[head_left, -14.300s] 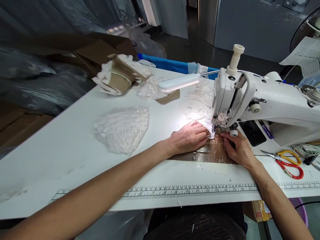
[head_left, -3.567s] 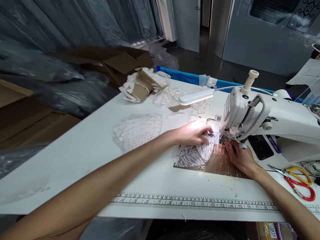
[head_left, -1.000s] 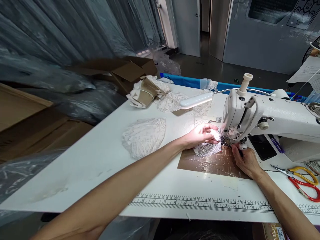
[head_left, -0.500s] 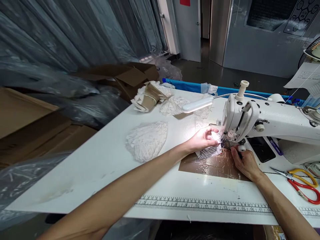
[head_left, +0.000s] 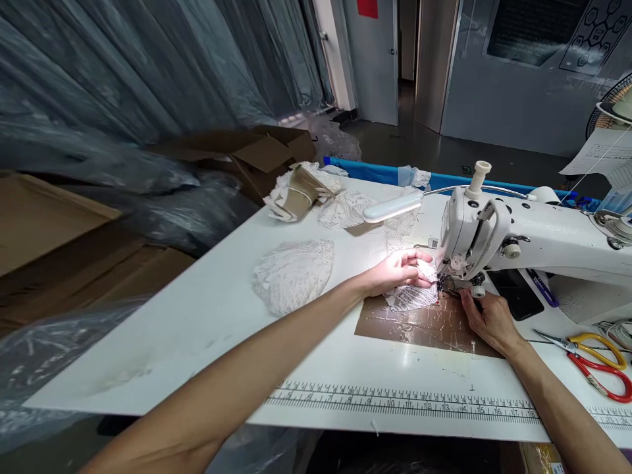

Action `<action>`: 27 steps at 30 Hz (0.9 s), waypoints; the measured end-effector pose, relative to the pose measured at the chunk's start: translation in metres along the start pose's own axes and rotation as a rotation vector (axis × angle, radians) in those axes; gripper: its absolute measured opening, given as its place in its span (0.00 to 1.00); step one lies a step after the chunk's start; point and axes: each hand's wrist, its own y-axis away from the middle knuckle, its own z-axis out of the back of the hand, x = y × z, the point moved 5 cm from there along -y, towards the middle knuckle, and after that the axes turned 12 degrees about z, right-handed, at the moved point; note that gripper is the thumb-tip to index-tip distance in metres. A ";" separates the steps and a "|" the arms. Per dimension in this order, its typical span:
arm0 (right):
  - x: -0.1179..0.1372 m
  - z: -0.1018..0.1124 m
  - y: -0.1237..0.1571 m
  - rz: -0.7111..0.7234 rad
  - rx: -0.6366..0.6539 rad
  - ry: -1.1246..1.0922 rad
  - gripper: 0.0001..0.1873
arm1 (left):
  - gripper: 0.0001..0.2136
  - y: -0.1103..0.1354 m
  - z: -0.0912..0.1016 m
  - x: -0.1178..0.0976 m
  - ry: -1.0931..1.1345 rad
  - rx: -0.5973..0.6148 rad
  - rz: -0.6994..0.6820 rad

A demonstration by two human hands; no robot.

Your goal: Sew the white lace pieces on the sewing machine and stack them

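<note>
A white sewing machine (head_left: 567, 230) stands on the right, its needle area brightly lit. Under the thumb and fingers of my left hand (head_left: 397, 272) is a piece of white lace (head_left: 411, 299), pinched just left of the presser foot. The lace lies partly over a brown plate (head_left: 409, 329). On the other side of the foot, my right hand (head_left: 490, 321) is closed, thumb and forefinger together near the machine's base. What those fingers hold, if anything, is hidden. Beyond my left hand lies a fan-shaped pile of lace pieces (head_left: 295, 275).
Scissors with red and yellow handles (head_left: 595, 362) lie right of my right arm. A phone (head_left: 516, 295) rests under the machine arm. A white lamp (head_left: 394, 206) hangs over more lace (head_left: 348, 209). A printed ruler (head_left: 395, 403) runs along the front edge. Cardboard boxes (head_left: 59, 224) stand left.
My left hand has shifted slightly left, its fingers a little straighter over the lace. The right hand stays nearly in place. The whole view has moved slightly.
</note>
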 end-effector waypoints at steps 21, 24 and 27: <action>-0.020 0.020 0.002 -0.262 0.022 0.353 0.16 | 0.09 -0.006 0.024 -0.001 0.024 -0.066 0.010; -0.019 0.021 0.002 -0.228 0.004 0.319 0.16 | 0.13 -0.004 0.023 -0.003 -0.159 -0.080 -0.057; -0.021 0.022 0.003 -0.206 -0.050 0.247 0.17 | 0.11 0.003 0.019 -0.010 -0.550 -0.186 -0.135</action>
